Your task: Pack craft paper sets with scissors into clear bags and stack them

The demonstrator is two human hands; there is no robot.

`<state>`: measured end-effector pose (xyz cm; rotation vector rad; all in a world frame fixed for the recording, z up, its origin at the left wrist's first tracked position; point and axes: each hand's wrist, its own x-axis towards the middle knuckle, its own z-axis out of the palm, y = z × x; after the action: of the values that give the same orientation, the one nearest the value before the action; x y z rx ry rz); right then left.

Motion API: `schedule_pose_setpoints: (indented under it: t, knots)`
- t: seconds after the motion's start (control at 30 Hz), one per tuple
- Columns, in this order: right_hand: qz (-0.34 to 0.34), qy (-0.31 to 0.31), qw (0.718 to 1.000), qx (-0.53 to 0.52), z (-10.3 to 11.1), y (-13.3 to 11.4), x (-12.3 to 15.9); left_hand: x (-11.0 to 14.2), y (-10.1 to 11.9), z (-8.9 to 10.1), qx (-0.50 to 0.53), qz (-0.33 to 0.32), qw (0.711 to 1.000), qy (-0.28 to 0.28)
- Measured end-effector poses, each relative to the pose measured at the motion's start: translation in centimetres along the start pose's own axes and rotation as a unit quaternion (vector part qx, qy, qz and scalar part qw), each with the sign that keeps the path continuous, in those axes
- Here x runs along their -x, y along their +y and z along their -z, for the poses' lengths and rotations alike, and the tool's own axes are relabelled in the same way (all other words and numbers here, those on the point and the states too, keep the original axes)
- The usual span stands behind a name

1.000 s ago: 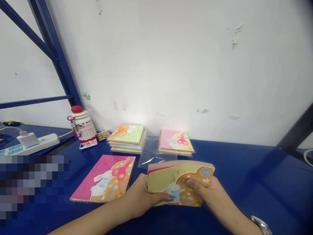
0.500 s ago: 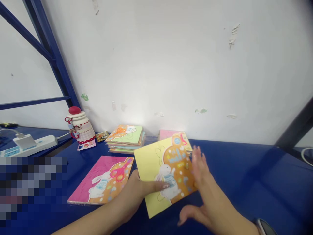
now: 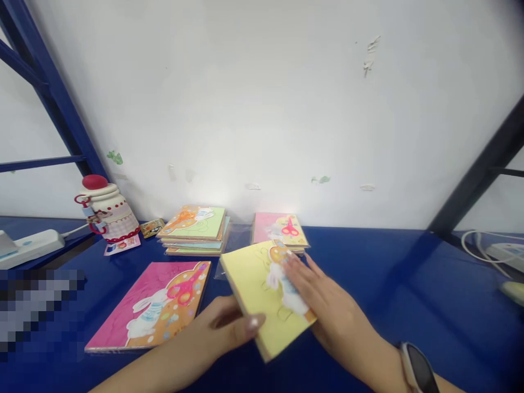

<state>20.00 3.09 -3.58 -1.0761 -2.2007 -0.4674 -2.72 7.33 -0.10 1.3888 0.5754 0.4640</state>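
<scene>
A yellow paper-craft booklet (image 3: 254,289) with a white rabbit on its cover is tilted in front of me above the table. My left hand (image 3: 233,325) grips its lower left side, thumb on the cover and fingers hidden beneath. Across the right part of the cover lies my right hand (image 3: 323,300), its fingers stretched out flat and covering some of the picture; its thumb is hidden. On the table to the left rests a pink booklet (image 3: 123,305) with a rabbit and pink scissors on it.
Against the wall stand a stack of booklets (image 3: 196,232) and a smaller pile with a pink-and-yellow top (image 3: 280,229). A white bottle with a red lid (image 3: 112,213), small packets (image 3: 152,227) and a power strip (image 3: 33,248) are at the left. A white cable (image 3: 470,248) lies far right.
My right hand has moved from the booklet's right edge onto its cover. The yellow booklet has tilted, showing its left side edge. The view has shifted to the right.
</scene>
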Motion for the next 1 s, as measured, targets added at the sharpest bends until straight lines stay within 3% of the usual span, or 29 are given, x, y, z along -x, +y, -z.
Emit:
schedule_pose_setpoints:
  t: [0.07,0.13,0.2,0.3,0.37,0.43,0.5,0.63,0.8,0.9,1.0]
  knots:
    - [-0.132,0.027,0.988,-0.079,0.7,1.0,0.1,0.9,0.8,-0.1,-0.086,0.009,0.993,-0.085]
    - [-0.322,0.074,0.931,-0.154,1.7,2.2,-0.1,1.3,1.0,-0.1,-0.202,0.006,0.973,-0.11]
    - [-0.483,0.143,0.825,-0.255,2.7,3.5,-0.7,0.8,0.4,0.4,-0.36,-0.045,0.93,-0.063]
    - [-0.578,0.213,0.656,-0.436,4.0,5.3,-1.5,-1.4,-1.6,2.7,-0.582,-0.171,0.793,0.059]
    - [-0.607,0.206,0.578,-0.505,4.5,6.3,-1.7,-2.9,-2.9,4.7,-0.657,-0.18,0.722,0.122]
    - [-0.633,0.194,0.532,-0.528,4.4,7.1,-1.6,-3.9,-3.7,6.3,-0.683,-0.16,0.694,0.162]
    - [-0.646,0.191,0.509,-0.536,4.1,7.4,-1.3,-4.2,-3.9,7.0,-0.664,-0.132,0.717,0.166]
    - [-0.645,0.179,0.507,-0.543,3.0,7.1,-1.1,-3.6,-3.3,6.3,-0.558,-0.101,0.812,0.14]
    - [-0.63,0.16,0.509,-0.565,2.2,6.0,-1.0,-2.8,-2.5,5.3,-0.474,-0.08,0.867,0.133]
    - [-0.628,0.146,0.498,-0.58,1.9,5.6,-0.9,-2.2,-1.8,4.8,-0.453,-0.08,0.879,0.13]
    - [-0.632,0.145,0.482,-0.59,1.8,5.7,-0.9,-1.6,-1.2,4.4,-0.507,-0.126,0.847,0.098]
